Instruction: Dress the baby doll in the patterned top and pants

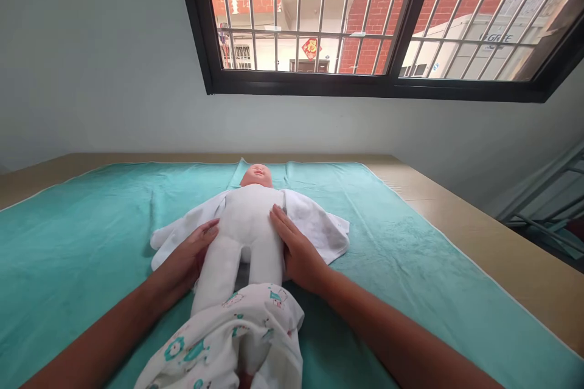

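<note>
A baby doll (pixel 249 213) with a soft white cloth body lies on its back, its head toward the wall. My left hand (pixel 196 248) curves round one hip, with some fingers hidden behind the body. Against the opposite side rests my right hand (pixel 301 252), fingers long and pressed to the cloth, so the doll is held between both palms. A white garment (pixel 314 228) spreads out from under the doll on both sides. Printed white pants (pixel 269 316) with green and pink figures are bunched around its lower legs.
Under the doll a teal cloth (pixel 91 243) covers much of the wooden table (pixel 438 209). Behind stands a pale wall (pixel 114 85) with a black-framed barred window (pixel 301 84). Metal rails (pixel 547 194) rise beyond the table's right edge.
</note>
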